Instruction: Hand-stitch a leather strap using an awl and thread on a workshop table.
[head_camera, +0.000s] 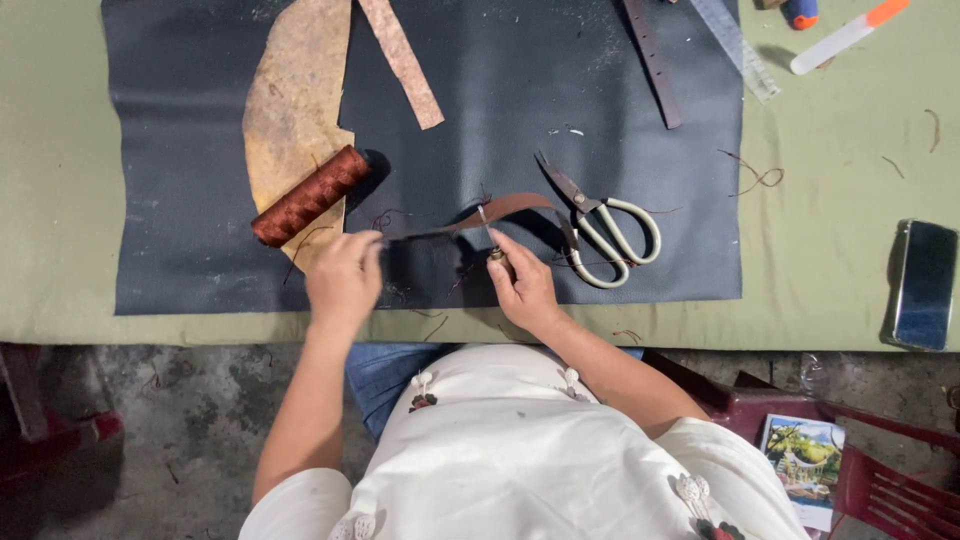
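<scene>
My left hand (343, 275) pinches the left end of a narrow brown leather strap (505, 207) that arches up over the dark mat (200, 260). My right hand (522, 280) grips a small awl (487, 232) with a brass collar, its metal point against the strap near the middle. Both hands are close to the mat's front edge. A spool of reddish-brown thread (310, 195) lies just left of and beyond my left hand. White-handled scissors (600, 222) lie open to the right of my right hand.
A tan leather piece (290, 90), a mottled strip (402, 60) and a dark punched strap (652, 60) lie further back. A clear ruler (735, 45), a file (845, 35) and a phone (922, 282) sit on the green table at right. Red plastic chairs (880, 480) stand below.
</scene>
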